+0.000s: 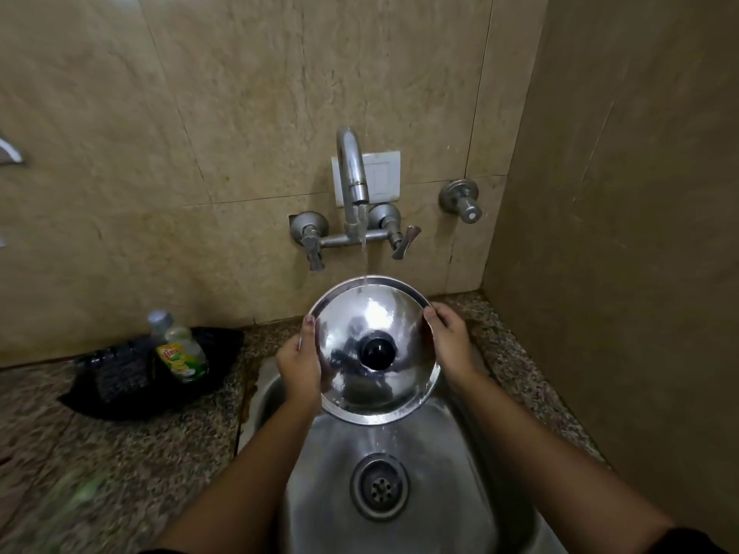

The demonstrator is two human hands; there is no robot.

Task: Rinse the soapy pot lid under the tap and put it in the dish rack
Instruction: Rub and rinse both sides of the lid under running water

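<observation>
A shiny steel pot lid [380,317] with a black knob [378,352] is held above the sink [320,465], tilted with its knob side towards me. My left hand [300,363] grips its left rim and my right hand [450,339] grips its right rim. Water runs from the wall tap [352,169] in a thin stream onto the lid's far edge and drips off the near edge into the basin. No dish rack is in view.
The drain [379,486] lies in the basin below the lid. A dish soap bottle [180,349] and a dark scrubber [120,367] rest on a black bag on the granite counter [100,453] at left. A second valve [462,201] sticks out of the tiled wall at right.
</observation>
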